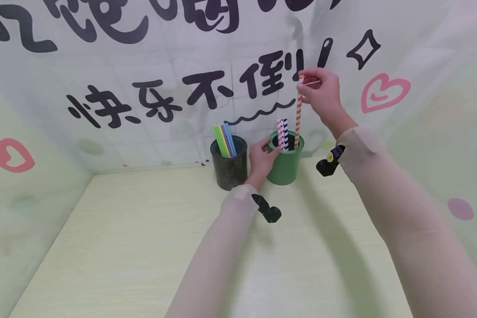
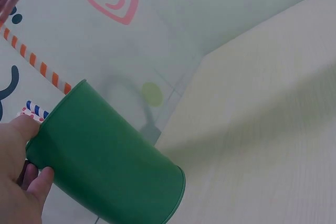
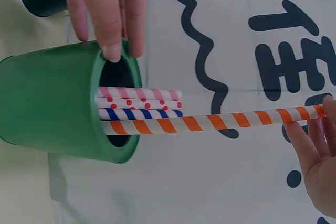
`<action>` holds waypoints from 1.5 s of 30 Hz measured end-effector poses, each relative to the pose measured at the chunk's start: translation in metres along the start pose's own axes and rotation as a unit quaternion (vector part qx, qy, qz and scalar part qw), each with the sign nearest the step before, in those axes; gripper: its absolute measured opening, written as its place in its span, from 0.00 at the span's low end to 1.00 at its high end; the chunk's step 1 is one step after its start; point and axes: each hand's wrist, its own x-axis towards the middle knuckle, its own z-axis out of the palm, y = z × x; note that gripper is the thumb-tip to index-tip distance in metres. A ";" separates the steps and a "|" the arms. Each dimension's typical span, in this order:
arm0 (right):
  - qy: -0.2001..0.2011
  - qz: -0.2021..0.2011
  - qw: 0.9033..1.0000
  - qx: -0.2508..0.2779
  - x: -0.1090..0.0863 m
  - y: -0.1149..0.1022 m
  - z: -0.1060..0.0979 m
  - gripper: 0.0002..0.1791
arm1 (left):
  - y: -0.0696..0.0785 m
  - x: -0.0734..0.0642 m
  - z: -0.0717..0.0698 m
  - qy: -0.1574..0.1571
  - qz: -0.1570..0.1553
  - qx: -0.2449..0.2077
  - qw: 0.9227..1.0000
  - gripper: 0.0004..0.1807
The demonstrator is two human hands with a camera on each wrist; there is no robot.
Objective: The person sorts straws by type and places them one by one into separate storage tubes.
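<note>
My right hand pinches the top end of an orange-and-white striped paper straw between thumb and fingertips. The straw stands nearly upright, its lower end inside the green cup. At the cup's left side, my left hand holds the rim, and in the right wrist view a fingertip reaches over the opening. Shorter paper straws lean together in the same cup: a pink-striped one, a red-dotted one and a blue-striped one.
Left of the green cup stands a black cup holding several green, yellow, purple and blue straws. Both cups are on a pale wooden table, close to the back wall covering with its black lettering. A side wall rises at the left.
</note>
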 end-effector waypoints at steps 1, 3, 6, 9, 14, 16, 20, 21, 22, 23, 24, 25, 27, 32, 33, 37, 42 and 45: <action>0.000 0.003 1.000 -0.010 -0.001 0.005 0.001 0.17 | 0.000 0.000 0.000 0.000 0.000 0.000 1.000 0.25; -0.001 0.010 0.999 -0.034 -0.002 0.015 0.004 0.17 | 0.000 0.001 0.001 0.001 0.002 0.002 1.000 0.25; -0.003 0.020 0.998 -0.062 -0.004 0.032 0.006 0.17 | -0.001 0.001 0.001 0.002 0.005 0.001 1.000 0.24; -0.004 0.034 0.997 -0.075 -0.008 0.048 0.008 0.17 | -0.001 0.000 0.001 0.000 0.005 0.000 1.000 0.24; 0.003 0.052 0.996 -0.079 -0.010 0.069 0.008 0.17 | 0.000 -0.002 -0.001 -0.001 0.002 0.000 1.000 0.25; 0.006 0.056 0.996 -0.075 -0.011 0.074 0.008 0.17 | 0.000 -0.002 -0.001 0.002 0.002 -0.003 1.000 0.25; 0.007 0.072 0.995 -0.066 -0.011 0.082 0.009 0.18 | 0.001 -0.002 -0.001 0.007 0.003 -0.009 1.000 0.25; 0.005 0.075 0.995 -0.066 -0.011 0.083 0.008 0.18 | 0.001 -0.002 -0.001 0.007 0.003 -0.011 1.000 0.25; 0.004 0.080 0.995 -0.066 -0.011 0.085 0.008 0.18 | 0.001 -0.002 -0.001 0.006 0.003 -0.013 1.000 0.25; 0.003 0.084 0.994 -0.066 -0.011 0.086 0.008 0.18 | 0.001 -0.002 0.000 0.006 0.003 -0.015 1.000 0.25; 0.002 0.088 0.994 -0.067 -0.011 0.088 0.008 0.18 | 0.001 -0.002 0.000 0.006 0.002 -0.015 1.000 0.25; 0.000 0.093 0.993 -0.068 -0.010 0.089 0.008 0.18 | 0.001 -0.002 0.001 0.005 0.002 -0.018 1.000 0.25; -0.003 0.099 0.992 -0.072 -0.010 0.091 0.007 0.18 | 0.001 -0.003 0.002 0.003 0.002 -0.017 1.000 0.25; -0.013 0.116 0.990 -0.077 -0.009 0.096 0.006 0.18 | 0.001 -0.003 0.005 -0.001 0.008 -0.014 1.000 0.25; -0.013 0.119 0.990 -0.079 -0.009 0.097 0.006 0.18 | 0.001 -0.003 0.005 -0.002 0.009 -0.014 1.000 0.25; -0.017 0.120 0.989 -0.089 -0.009 0.100 0.007 0.19 | 0.002 -0.005 0.006 -0.005 0.005 -0.011 1.000 0.25; -0.019 0.114 0.988 -0.099 -0.008 0.102 0.006 0.20 | 0.004 -0.005 0.007 -0.005 0.009 -0.014 1.000 0.25; -0.020 0.117 0.988 -0.100 -0.008 0.103 0.005 0.21 | 0.004 -0.005 0.008 -0.008 0.016 -0.017 1.000 0.25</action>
